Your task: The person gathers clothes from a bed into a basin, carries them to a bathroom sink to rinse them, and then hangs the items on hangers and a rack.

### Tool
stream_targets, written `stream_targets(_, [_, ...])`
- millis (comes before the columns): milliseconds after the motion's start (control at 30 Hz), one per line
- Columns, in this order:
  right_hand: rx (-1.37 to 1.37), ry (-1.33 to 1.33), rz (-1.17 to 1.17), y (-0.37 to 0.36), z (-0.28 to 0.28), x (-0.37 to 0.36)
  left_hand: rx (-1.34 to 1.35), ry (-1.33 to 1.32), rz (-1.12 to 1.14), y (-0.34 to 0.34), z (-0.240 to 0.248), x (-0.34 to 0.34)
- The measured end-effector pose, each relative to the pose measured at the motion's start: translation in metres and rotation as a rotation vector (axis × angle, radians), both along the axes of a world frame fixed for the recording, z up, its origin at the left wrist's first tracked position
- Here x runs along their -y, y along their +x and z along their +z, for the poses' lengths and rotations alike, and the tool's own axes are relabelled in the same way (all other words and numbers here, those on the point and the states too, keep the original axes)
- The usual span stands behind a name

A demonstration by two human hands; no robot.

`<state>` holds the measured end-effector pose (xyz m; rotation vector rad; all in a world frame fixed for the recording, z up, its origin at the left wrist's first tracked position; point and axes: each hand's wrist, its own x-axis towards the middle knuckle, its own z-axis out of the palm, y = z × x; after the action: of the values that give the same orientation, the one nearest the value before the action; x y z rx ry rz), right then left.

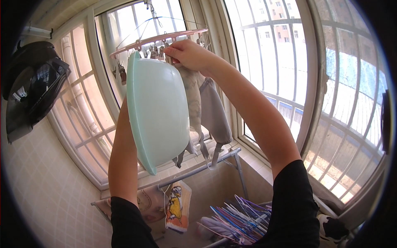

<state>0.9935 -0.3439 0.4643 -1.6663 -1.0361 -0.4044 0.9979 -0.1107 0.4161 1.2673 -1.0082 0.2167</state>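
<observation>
No legible text, numbers or signs

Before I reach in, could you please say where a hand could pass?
There looks to be room between the grey cloth and right forearm, and, below the rail, between the yellow-orange cloth and hangers. It is crowded under the pink rack, where clips, basin and right hand bunch together.

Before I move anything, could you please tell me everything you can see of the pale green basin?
The basin is pale green, smooth and glossy, apparently plastic, with a wide rim. It is tipped on its side, opening leftward and closed side facing right, below the pink clip hanger. The left forearm goes behind it; the left hand is hidden, so its grip and the basin's inside cannot be seen.
</observation>
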Motion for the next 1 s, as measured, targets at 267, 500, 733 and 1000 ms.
stream_targets(267, [-0.149, 0.114, 0.007, -0.006, -0.028, -0.003, -0.102, 0.037, 0.09, -0.017, -0.032, -0.015])
stream_targets(500, [-0.106, 0.395, 0.066, -0.019, -0.087, 0.006, -0.158, 0.058, 0.205, -0.069, -0.081, -0.021])
stream_targets(733, [0.183, 0.382, -0.282, -0.056, -0.17, 0.015, -0.458, -0.005, 0.242, -0.124, -0.132, -0.048])
stream_targets(1000, [-0.222, 0.27, -0.083, -0.138, -0.261, 0.005, -0.736, -0.133, 0.249, -0.17, -0.18, -0.043])
